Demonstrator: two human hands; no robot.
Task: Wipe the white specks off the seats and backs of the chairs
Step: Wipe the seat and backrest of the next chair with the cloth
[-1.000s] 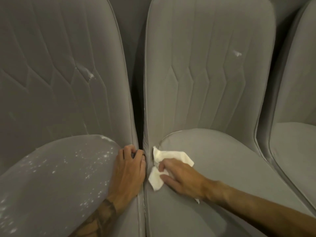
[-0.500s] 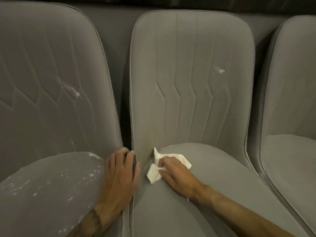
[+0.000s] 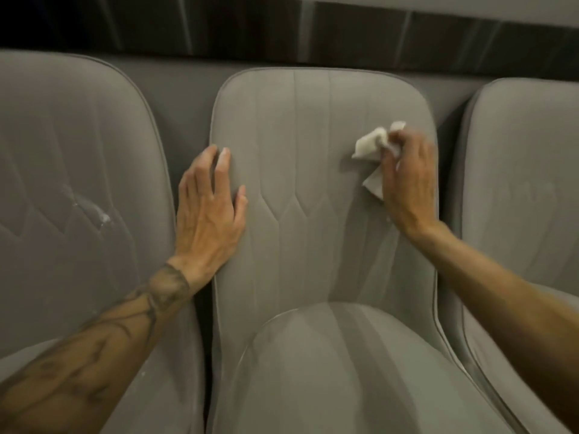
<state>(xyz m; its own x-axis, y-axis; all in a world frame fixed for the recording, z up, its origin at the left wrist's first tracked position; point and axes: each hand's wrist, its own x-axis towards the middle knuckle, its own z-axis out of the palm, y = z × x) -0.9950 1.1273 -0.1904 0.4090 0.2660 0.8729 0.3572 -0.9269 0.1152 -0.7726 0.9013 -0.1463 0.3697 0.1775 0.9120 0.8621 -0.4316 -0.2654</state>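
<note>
Three grey upholstered chairs stand side by side. My right hand (image 3: pixel 407 180) holds a crumpled white tissue (image 3: pixel 371 151) against the upper right of the middle chair's back (image 3: pixel 307 170); the hand is blurred. With straight fingers, my left hand (image 3: pixel 210 211) rests flat on the left edge of that same back. The middle seat (image 3: pixel 329 371) shows no specks. On the left chair's back (image 3: pixel 78 183) a white smear (image 3: pixel 101 216) sits along the stitching. The white mark seen before on the middle back is hidden under the tissue or hand.
The right chair (image 3: pixel 526 189) stands close beside the middle one. A dark gap (image 3: pixel 205 311) runs between the left and middle chairs. Behind the backs is a grey wall with a dark band (image 3: pixel 282 29) above it.
Both hands rose from the seat crease to the middle chair's back. The right hand carried the tissue up to the right side, where the white mark was. The view tilted upward.
</note>
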